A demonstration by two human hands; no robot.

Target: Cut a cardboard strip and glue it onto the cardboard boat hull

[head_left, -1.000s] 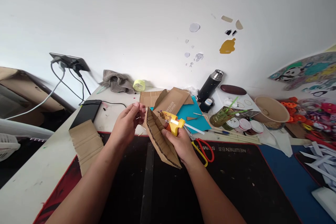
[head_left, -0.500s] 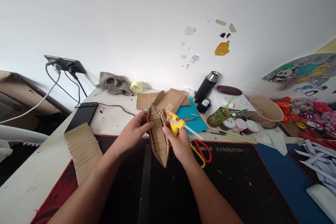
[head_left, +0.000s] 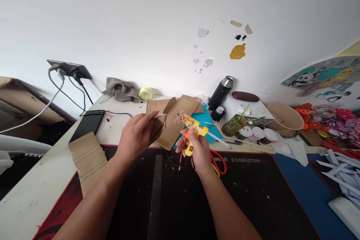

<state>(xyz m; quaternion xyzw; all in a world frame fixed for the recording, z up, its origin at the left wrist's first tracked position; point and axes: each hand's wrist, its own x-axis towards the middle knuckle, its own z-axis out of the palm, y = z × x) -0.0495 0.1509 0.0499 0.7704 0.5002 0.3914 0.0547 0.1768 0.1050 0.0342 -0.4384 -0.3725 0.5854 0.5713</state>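
Note:
My right hand (head_left: 197, 152) is closed round a yellow hot glue gun (head_left: 194, 131). Its glue-crusted nozzle points up and to the left, and a white glue stick juts out the back to the right. My left hand (head_left: 136, 137) grips a folded corrugated cardboard piece (head_left: 157, 125), holding it just left of the nozzle. Both hands hover over the far edge of a black desk mat (head_left: 180, 202).
Flat cardboard sheets (head_left: 180, 114) and a teal sheet (head_left: 206, 118) lie behind the hands. Red-and-yellow scissors (head_left: 219, 161) rest right of my right hand. A ribbed cardboard strip (head_left: 87, 157), a phone (head_left: 88, 123), a black flask (head_left: 222, 92), small jars (head_left: 255, 133) and a bowl (head_left: 284, 118) stand around.
My left hand took over the cardboard piece and moved it left and up. My right hand let go of it and tilted the glue gun, handle down, nozzle toward the cardboard.

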